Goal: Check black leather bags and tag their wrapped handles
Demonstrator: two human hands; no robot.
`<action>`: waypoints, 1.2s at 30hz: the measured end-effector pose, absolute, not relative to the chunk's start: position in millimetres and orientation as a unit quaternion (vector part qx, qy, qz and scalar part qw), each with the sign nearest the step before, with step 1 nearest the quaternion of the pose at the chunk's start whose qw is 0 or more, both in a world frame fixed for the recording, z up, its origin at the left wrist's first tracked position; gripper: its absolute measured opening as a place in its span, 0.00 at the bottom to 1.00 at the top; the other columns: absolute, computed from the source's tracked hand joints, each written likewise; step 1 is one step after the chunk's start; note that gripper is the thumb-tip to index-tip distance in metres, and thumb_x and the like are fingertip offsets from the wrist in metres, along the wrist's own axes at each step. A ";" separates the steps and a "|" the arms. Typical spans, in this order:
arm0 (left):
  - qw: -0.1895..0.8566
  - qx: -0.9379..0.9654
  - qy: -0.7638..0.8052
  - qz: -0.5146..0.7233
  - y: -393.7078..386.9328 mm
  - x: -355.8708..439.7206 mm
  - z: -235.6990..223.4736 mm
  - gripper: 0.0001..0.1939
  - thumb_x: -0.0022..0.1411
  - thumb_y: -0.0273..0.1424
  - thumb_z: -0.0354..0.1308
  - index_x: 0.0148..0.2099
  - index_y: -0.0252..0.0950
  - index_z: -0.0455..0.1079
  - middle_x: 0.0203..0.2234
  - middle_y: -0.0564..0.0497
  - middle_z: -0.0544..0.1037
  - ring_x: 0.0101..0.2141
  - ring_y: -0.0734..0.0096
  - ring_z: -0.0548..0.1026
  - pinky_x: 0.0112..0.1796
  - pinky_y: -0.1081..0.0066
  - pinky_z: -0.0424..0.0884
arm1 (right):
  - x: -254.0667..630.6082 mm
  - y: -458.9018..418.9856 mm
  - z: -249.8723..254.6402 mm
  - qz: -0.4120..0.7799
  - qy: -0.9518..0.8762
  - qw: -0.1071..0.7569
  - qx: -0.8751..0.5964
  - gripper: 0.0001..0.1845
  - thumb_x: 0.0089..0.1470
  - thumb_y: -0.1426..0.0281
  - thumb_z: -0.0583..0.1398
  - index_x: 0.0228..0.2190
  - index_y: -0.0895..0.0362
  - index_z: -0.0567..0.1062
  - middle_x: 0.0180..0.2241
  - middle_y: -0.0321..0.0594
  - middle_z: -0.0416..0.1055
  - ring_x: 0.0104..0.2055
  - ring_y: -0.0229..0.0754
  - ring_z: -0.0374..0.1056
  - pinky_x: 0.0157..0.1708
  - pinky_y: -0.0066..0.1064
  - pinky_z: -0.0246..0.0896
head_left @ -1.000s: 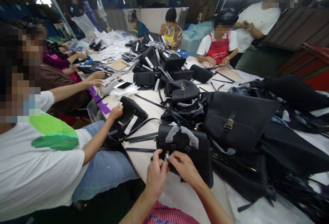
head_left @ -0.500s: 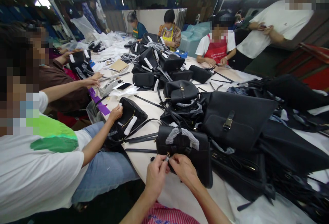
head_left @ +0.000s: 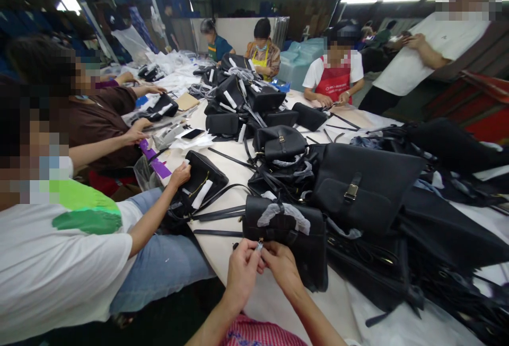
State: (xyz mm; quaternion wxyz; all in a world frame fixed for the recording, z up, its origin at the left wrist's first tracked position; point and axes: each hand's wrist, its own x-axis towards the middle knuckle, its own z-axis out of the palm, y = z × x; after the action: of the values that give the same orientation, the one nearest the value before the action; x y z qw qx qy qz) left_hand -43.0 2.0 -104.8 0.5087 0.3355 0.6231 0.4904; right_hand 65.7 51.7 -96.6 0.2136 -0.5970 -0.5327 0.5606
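Observation:
A black handbag (head_left: 306,250) leans on the table just beyond my hands, its top handle wrapped in whitish film (head_left: 296,217). My left hand (head_left: 243,264) is closed in a pinch on a small silvery tab (head_left: 259,247) below a gold-coloured fitting on the bag's front. My right hand (head_left: 281,266) pinches at the same tab from the other side, fingertips close to the left ones. The fingers cover much of the tab, so its exact kind cannot be made out. Black straps (head_left: 218,233) lie on the table to the left of the bag.
A large black backpack (head_left: 369,187) and more black bags crowd the right side. Beyond stands a heap of black bags (head_left: 238,97). At left, a co-worker's hand (head_left: 181,174) holds another black bag (head_left: 202,174). A phone (head_left: 193,134) lies on white paper.
My hands stay at the same fitting, with the fingers shifted slightly and the silvery tab showing more. Farther left, a co-worker's black bag has been lowered toward the table.

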 end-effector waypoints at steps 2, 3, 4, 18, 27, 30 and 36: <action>0.489 0.349 0.635 0.485 -0.2 -42.2 -101.4 0.09 0.57 0.36 0.53 0.38 0.37 0.65 0.17 0.56 0.73 0.20 0.70 0.72 0.26 0.71 0.68 | 65.6 49.2 -94.1 0.564 -0.510 0.231 -0.607 0.12 0.42 0.62 0.59 0.18 0.56 0.73 0.17 0.34 0.67 0.23 0.39 0.61 0.25 0.29 0.51; 0.480 0.354 0.642 0.482 -1.6 -42.2 -100.0 0.08 0.58 0.35 0.53 0.38 0.37 0.65 0.17 0.56 0.73 0.21 0.70 0.72 0.27 0.71 0.68 | 65.7 48.0 -92.5 0.571 -0.497 0.236 -0.609 0.12 0.42 0.62 0.59 0.15 0.56 0.72 0.16 0.34 0.65 0.22 0.37 0.59 0.24 0.29 0.50; 0.472 0.358 0.648 0.479 -3.0 -42.2 -98.9 0.08 0.58 0.34 0.52 0.39 0.37 0.66 0.17 0.57 0.72 0.21 0.69 0.72 0.28 0.70 0.67 | 65.6 46.9 -90.7 0.585 -0.481 0.239 -0.608 0.13 0.41 0.62 0.59 0.13 0.56 0.70 0.14 0.33 0.62 0.20 0.36 0.56 0.22 0.29 0.47; 0.494 0.290 0.650 0.500 -12.1 -43.5 -100.5 0.17 0.56 0.41 0.57 0.44 0.38 0.62 0.19 0.56 0.74 0.24 0.66 0.75 0.29 0.69 0.68 | 52.0 32.0 -92.4 0.725 -0.259 0.298 -0.564 0.15 0.35 0.61 0.63 0.21 0.55 0.64 0.14 0.21 0.49 0.15 0.26 0.41 0.17 0.22 0.32; 0.496 0.262 0.651 0.511 -0.8 -55.5 -107.6 0.13 0.50 0.41 0.59 0.26 0.36 0.67 0.18 0.56 0.68 0.22 0.73 0.67 0.22 0.75 0.62 | 52.8 29.6 -94.4 0.690 -0.282 0.315 -0.587 0.11 0.35 0.63 0.62 0.19 0.56 0.67 0.13 0.22 0.49 0.15 0.27 0.40 0.17 0.23 0.34; 0.479 0.282 0.653 0.515 3.8 -54.6 -108.7 0.11 0.50 0.38 0.58 0.24 0.36 0.66 0.16 0.57 0.67 0.20 0.74 0.65 0.23 0.74 0.61 | 52.3 28.8 -94.9 0.676 -0.293 0.319 -0.596 0.10 0.35 0.64 0.62 0.18 0.57 0.68 0.12 0.23 0.50 0.15 0.28 0.41 0.17 0.24 0.34; 0.451 0.346 0.641 0.516 -3.3 -54.3 -102.1 0.06 0.52 0.33 0.57 0.28 0.36 0.71 0.22 0.53 0.74 0.27 0.68 0.71 0.31 0.70 0.67 | 53.8 28.4 -93.4 0.678 -0.300 0.321 -0.590 0.10 0.36 0.64 0.62 0.18 0.57 0.69 0.12 0.23 0.50 0.15 0.28 0.42 0.17 0.24 0.34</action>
State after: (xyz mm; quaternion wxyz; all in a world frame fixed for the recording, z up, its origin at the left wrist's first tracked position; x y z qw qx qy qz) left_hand -54.3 -3.3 -102.1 0.4510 0.3464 0.6405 0.5161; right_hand 53.8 28.4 -93.4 0.3209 -0.5899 -0.2999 0.6776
